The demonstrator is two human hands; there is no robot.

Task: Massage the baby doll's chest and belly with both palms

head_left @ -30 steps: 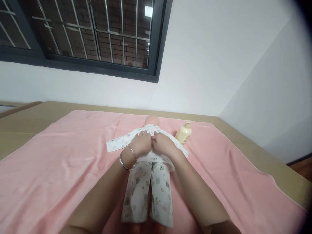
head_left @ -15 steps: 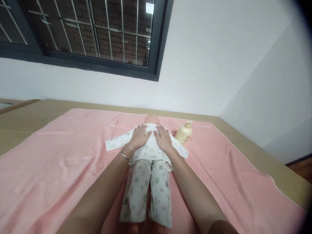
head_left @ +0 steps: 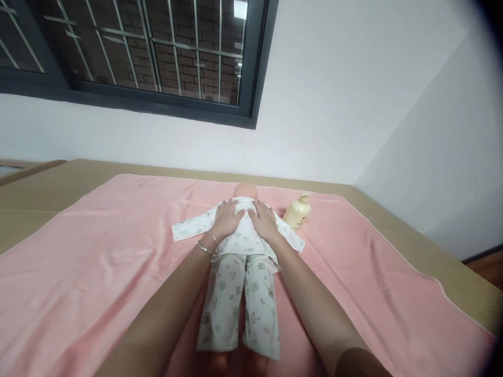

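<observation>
A baby doll [head_left: 244,243] in white printed pyjamas lies stretched out on a pink blanket [head_left: 129,225], its head at the far end and its sleeves spread to both sides. My left hand [head_left: 228,218] rests flat on the left of the doll's upper torso, fingers extended, with silver bangles at the wrist. On the right of the torso lies my right hand [head_left: 263,220], likewise flat with fingers stretched out. The two thumbs come close together near the middle. Printed trousers [head_left: 223,303] cover the doll's legs, and the feet show only partly at the lower edge.
A cream pump bottle [head_left: 297,212] stands on the blanket beside the doll's right-hand sleeve. Tan surface [head_left: 393,235] borders the blanket. Behind it rise a white wall [head_left: 314,104] and a dark-framed window [head_left: 157,57] with metal bars.
Both hands stay flat on the doll's torso in nearly the same place. The whole view has shifted very slightly.
</observation>
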